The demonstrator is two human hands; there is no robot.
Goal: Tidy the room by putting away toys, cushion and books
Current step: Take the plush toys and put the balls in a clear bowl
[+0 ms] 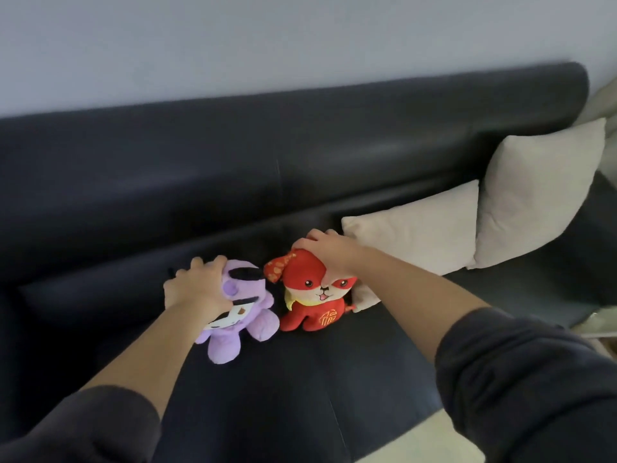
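A purple plush toy (247,315) with black patches sits on the seat of a dark sofa (300,379). My left hand (197,285) grips its head from the left side. Right beside it stands a red plush dog (314,295) with a gold character on its chest. My right hand (329,250) closes over the top and right side of its head. Two cream cushions lie to the right: one (424,228) flat against the backrest, touching the red toy, and one (541,192) propped upright behind it.
The sofa backrest (233,155) runs across the view under a pale wall. A light floor or rug (427,442) shows below the seat's front edge at lower right. Pale objects sit past the sofa's right end.
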